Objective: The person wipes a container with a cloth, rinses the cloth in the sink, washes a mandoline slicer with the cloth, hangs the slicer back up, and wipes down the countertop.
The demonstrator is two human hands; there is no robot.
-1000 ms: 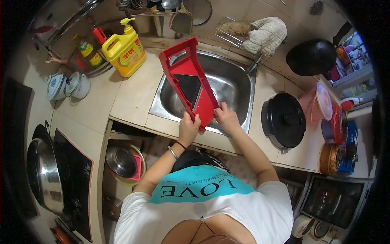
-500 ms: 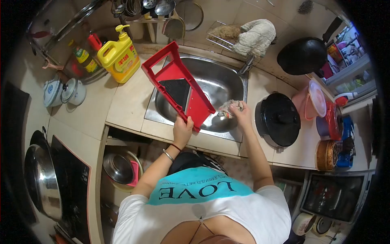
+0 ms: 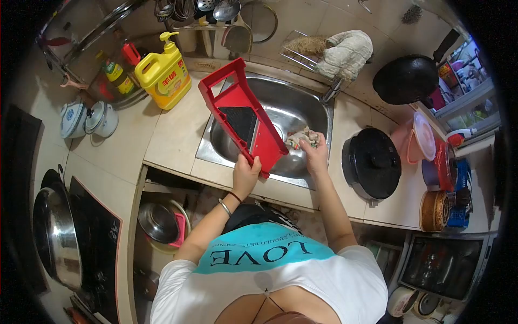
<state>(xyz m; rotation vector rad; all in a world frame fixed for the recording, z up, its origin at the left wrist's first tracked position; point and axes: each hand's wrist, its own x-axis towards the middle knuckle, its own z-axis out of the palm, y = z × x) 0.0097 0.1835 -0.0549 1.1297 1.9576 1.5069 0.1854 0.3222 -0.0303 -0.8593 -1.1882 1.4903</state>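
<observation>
My left hand (image 3: 246,171) is closed round the lower end of a red slicer (image 3: 247,98), a tray-like frame with a dark triangular plate and a metal blade edge. The slicer is held tilted over the left part of the steel sink (image 3: 316,109), its upper end leaning left. To its right, my right hand (image 3: 316,152) pinches a crumpled, light patterned cloth (image 3: 302,138) over the sink basin. The cloth is close to the slicer's lower right edge; whether they touch I cannot tell.
A yellow soap jug (image 3: 166,75) stands left of the sink, beside lidded pots (image 3: 102,119). On the right are a black round cooker (image 3: 376,163) and a pink bucket (image 3: 414,139). A faucet (image 3: 332,90) rises behind the sink. The hob (image 3: 100,243) is far left.
My right hand has let go of the slicer and now holds the cloth. The slicer has shifted slightly left and stays in my left hand.
</observation>
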